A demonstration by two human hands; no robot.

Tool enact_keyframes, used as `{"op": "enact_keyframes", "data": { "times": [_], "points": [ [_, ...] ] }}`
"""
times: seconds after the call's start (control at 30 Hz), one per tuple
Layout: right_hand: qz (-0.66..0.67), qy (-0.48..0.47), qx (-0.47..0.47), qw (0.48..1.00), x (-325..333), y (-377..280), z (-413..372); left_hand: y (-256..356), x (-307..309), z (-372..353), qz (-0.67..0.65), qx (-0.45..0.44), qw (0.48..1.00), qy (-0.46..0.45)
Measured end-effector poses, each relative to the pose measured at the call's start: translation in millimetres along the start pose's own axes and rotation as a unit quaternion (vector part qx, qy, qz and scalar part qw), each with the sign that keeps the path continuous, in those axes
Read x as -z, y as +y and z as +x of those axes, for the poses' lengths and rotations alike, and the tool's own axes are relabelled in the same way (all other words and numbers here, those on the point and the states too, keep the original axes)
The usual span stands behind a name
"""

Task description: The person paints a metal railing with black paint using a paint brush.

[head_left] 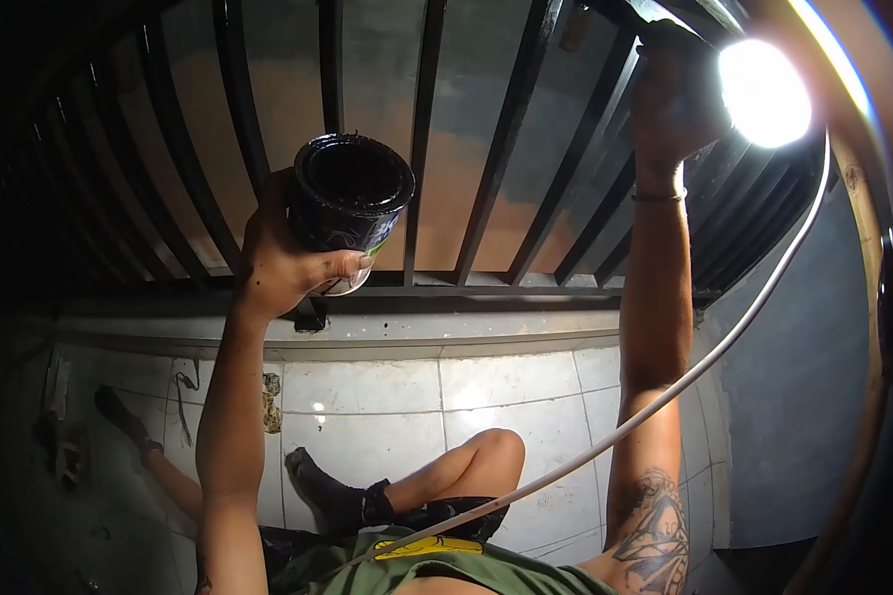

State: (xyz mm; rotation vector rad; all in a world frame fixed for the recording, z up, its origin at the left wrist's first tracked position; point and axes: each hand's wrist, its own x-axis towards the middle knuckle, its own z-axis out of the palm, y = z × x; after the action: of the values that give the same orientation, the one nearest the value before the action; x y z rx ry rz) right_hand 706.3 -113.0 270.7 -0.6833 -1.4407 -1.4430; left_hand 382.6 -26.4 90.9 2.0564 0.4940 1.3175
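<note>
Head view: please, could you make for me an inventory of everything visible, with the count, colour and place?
Can: one, dark, black inside, upper centre
Bars: many, black, across the top
Wall: one, grey and orange-brown patches, behind the bars
Lamp: one, glaring white, upper right
Cable: one, white, from lamp to shirt
Ledge: one, pale, below the bars
Floor tiles: several, whitish, below the ledge
Small object: one, brownish, on the floor, unclear
Panel: one, grey, right
Shirt: one, green, bottom
Footwear: two, dark, lower left
Left hand: one, gripping the can
Right hand: one, shadowed, beside the lamp
</note>
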Motion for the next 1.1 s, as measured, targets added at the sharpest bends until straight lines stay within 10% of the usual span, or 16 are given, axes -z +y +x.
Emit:
{"op": "enact_keyframes", "data": {
  "times": [0.1,0.43,0.8,0.83,0.9,1.1],
  "points": [
    [-0.017,-0.015,0.118,0.993,-0.8,6.9,-3.3,-7.0,-1.1,-0.8,-0.031,0.009,0.999,-0.007],
    [-0.013,-0.254,-0.251,0.934,7.7,-36.3,6.0,-2.8,2.5,2.0,0.004,-0.003,1.000,-0.003],
    [0.442,0.068,-0.137,0.884,-16.6,-27.8,6.0,0.4,2.7,4.7,0.016,-0.029,0.999,0.000],
    [0.442,0.070,-0.138,0.884,-13.2,-31.4,3.2,1.7,2.3,3.7,0.011,-0.025,1.000,0.003],
    [-0.032,-0.034,0.074,0.996,-5.6,-44.9,-17.9,-1.1,-1.5,3.5,0.005,-0.017,1.000,0.001],
    [0.057,-0.145,-0.098,0.983,23.7,-87.5,-108.5,-12.1,-12.1,4.0,-0.015,-0.010,1.000,-0.009]
  ]
}}
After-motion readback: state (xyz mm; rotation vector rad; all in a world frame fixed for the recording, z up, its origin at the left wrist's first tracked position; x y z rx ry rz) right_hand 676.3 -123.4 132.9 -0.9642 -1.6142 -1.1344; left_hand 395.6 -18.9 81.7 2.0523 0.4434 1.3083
